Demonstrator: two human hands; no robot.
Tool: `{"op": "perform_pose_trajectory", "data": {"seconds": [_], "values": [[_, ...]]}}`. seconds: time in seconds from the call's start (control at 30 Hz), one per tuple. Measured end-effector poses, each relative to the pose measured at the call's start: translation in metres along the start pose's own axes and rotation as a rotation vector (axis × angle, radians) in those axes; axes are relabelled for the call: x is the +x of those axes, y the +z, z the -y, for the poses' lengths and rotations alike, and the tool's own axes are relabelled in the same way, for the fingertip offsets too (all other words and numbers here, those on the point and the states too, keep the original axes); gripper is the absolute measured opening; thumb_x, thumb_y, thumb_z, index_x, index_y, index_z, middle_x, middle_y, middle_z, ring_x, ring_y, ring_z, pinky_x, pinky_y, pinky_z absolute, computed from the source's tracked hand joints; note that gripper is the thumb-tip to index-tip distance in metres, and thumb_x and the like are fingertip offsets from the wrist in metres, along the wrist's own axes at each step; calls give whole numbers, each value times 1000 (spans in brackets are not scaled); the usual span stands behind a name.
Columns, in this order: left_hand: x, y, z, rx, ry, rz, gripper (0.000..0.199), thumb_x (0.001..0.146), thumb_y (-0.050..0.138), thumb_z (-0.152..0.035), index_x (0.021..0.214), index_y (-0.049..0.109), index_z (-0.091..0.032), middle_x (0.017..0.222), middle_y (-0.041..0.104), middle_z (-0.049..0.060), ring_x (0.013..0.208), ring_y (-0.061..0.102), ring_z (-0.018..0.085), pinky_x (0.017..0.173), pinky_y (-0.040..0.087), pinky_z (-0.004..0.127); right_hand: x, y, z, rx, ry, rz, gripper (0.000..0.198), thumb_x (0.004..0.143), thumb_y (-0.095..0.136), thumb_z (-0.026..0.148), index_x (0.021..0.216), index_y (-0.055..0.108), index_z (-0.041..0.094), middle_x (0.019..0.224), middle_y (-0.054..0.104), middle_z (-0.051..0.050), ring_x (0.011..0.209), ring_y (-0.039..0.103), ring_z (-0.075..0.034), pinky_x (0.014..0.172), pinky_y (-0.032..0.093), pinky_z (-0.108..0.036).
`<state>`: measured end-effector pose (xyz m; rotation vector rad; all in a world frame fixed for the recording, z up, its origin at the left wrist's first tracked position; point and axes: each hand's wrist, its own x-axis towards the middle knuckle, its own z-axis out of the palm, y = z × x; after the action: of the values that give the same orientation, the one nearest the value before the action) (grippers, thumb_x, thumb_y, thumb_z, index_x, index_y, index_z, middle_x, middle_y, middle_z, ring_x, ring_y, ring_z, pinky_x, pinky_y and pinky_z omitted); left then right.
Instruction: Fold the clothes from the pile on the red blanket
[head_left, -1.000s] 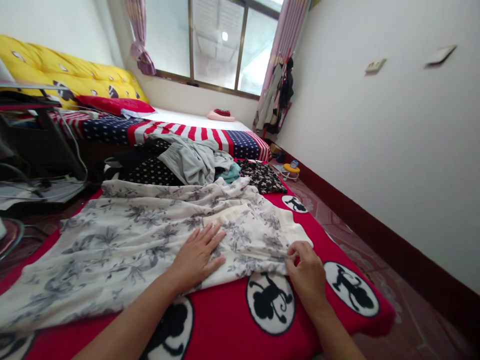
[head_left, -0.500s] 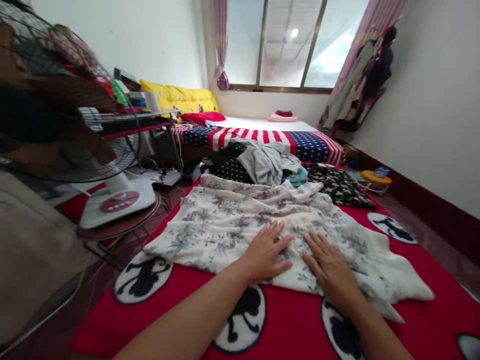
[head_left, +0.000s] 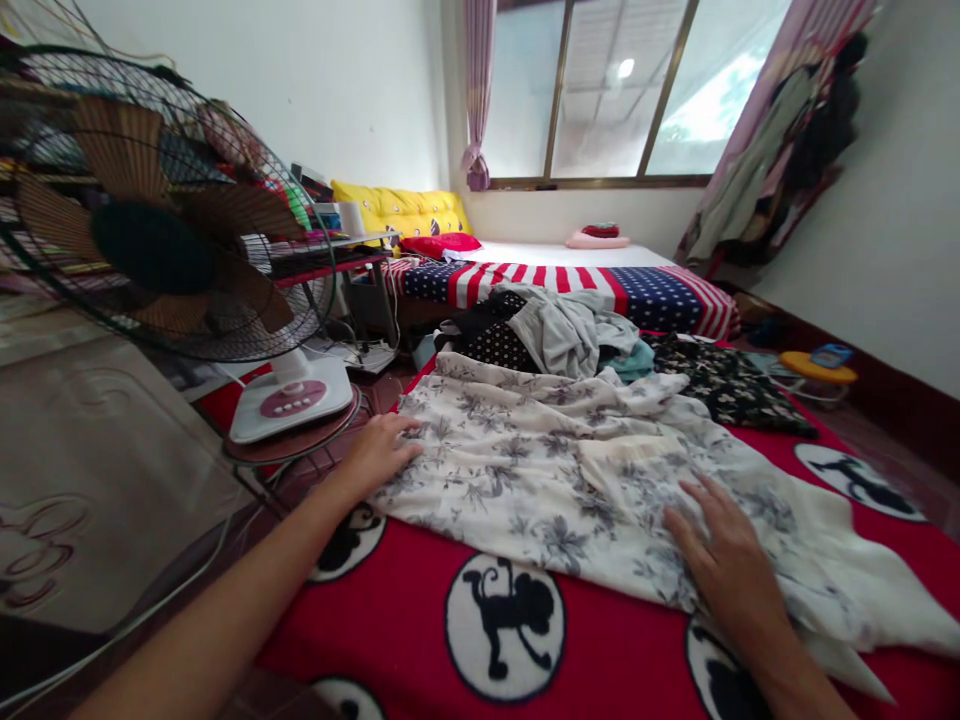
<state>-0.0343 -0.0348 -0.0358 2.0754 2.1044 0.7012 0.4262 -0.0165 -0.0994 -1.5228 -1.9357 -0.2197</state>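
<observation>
A white garment with a grey floral print (head_left: 517, 470) lies spread over a red blanket with monkey circles (head_left: 420, 610). At the garment's left edge rests my left hand (head_left: 381, 452), its fingers stretched over the fabric. Toward the garment's right side, my right hand (head_left: 727, 545) lies on the cloth with fingers extended. Neither hand grips anything. Beyond the garment sits a heap of clothes with a grey piece (head_left: 566, 325) and a black dotted one (head_left: 499, 340). A black floral garment (head_left: 727, 385) lies flat to its right.
On the left a fan (head_left: 157, 250) stands on a round stool (head_left: 300, 440). A bed with a stars-and-stripes cover (head_left: 555, 285) is at the back under the window. A yellow stool (head_left: 817, 367) stands at the right, and clothes (head_left: 795, 160) hang on the right wall.
My left hand has moved left from the garment's middle to its left edge. My right hand remains on the right part of the cloth. The view has shifted left.
</observation>
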Motion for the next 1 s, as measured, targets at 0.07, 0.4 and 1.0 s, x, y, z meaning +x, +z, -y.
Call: {"op": "perform_pose_trajectory", "data": {"seconds": [0.07, 0.4, 1.0], "values": [[1, -10, 17, -9, -37, 71, 35, 71, 67, -36, 100, 71, -17, 103, 70, 9, 95, 63, 26, 87, 48, 36, 2, -4, 0, -24, 80, -116, 58, 91, 34, 53, 123, 54, 10, 133, 51, -20, 126, 46, -34, 105, 38, -51], [9, -19, 20, 57, 55, 128, 19, 72, 61, -35, 75, 73, -20, 76, 69, 3, 75, 63, 21, 68, 43, 27, 2, -18, 7, -82, 119, 10, 40, 90, 41, 45, 104, 68, 20, 102, 64, -9, 88, 63, -26, 74, 50, -37], [-46, 10, -12, -20, 383, 95, 42, 93, 47, -42, 132, 53, -27, 144, 46, 7, 130, 45, 23, 110, 35, 39, -8, -40, 37, 261, -254, -90, 12, 88, 56, 29, 91, 66, 23, 94, 66, -7, 89, 63, -22, 85, 50, -38]]}}
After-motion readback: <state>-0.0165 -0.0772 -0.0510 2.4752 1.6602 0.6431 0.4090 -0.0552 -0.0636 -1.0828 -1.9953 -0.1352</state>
